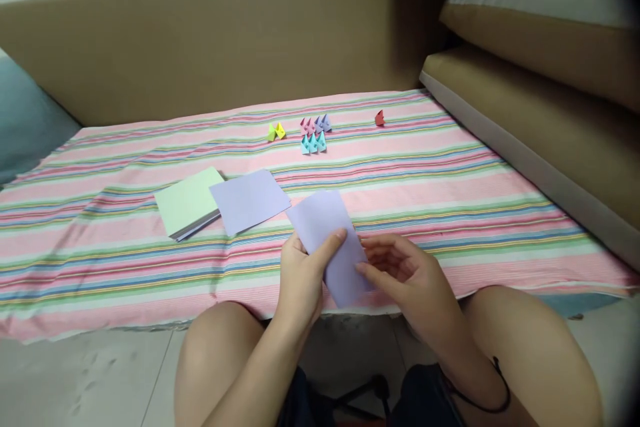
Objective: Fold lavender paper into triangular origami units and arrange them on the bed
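Note:
Both my hands hold one lavender paper sheet [330, 233] above the near edge of the striped cloth. My left hand [300, 280] grips its left edge, thumb pressed on top. My right hand [405, 280] pinches the sheet's right side with fingers curled. Just beyond lie a loose lavender sheet [249, 200] and a stack of coloured paper topped with a pale green sheet [187, 202]. Farther back stand small folded paper pieces: a yellow-green pair [276, 131], a pink, purple and blue cluster [314, 133], and a single red piece [380, 119].
The striped pink cloth [450, 187] covers a low platform against a tan padded back [225, 33]. Tan and grey cushions [540, 67] are stacked at the right. A grey-blue cushion [25, 120] sits at the far left. My bare knees and the tiled floor [90, 380] are below.

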Motion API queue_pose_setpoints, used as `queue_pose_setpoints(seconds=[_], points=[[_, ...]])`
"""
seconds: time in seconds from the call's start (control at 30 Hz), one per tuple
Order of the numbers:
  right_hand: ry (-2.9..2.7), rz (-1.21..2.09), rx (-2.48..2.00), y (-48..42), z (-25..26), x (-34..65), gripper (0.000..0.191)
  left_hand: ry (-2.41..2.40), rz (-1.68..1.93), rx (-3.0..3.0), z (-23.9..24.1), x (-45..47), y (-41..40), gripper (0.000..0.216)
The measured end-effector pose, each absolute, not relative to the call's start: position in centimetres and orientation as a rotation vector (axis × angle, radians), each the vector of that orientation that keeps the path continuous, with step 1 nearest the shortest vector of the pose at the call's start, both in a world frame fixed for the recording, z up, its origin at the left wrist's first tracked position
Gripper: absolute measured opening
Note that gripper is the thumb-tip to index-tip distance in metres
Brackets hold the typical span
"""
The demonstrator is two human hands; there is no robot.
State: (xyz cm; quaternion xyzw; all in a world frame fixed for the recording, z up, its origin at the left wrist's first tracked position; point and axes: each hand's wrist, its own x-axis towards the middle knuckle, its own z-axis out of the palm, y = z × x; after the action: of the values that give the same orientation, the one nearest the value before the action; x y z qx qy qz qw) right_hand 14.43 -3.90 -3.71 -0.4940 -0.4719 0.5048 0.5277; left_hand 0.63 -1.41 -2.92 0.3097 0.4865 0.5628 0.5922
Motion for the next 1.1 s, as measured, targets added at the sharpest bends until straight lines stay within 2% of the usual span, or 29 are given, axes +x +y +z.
queue_pose_setpoints(seconds=[0.2, 0.5, 0.7, 1.1], points=[[-1.126, 1.213, -1.231, -3.9, -3.5, 14.8, 0.014, 1.196, 1.227, 0.802, -2.8, 0.6, -1.5, 0.028], [-1.130, 1.243, -1.251, -4.0, -3.7, 14.6, 0.015, 1.221, 1.161, 0.827, -2.9, 0.8, -1.6, 0.032], [-1.134, 1.258, -1.332, -4.2, -3.3, 14.7, 0.017, 1.146, 1.248, 0.803, -2.4, 0.8, -1.9, 0.027], [-1.118, 1.286, -1.299, -4.4, -2.9, 14.4, 0.017, 1.248, 1.255, 0.894, -2.2, 0.5, -2.4, 0.033]])
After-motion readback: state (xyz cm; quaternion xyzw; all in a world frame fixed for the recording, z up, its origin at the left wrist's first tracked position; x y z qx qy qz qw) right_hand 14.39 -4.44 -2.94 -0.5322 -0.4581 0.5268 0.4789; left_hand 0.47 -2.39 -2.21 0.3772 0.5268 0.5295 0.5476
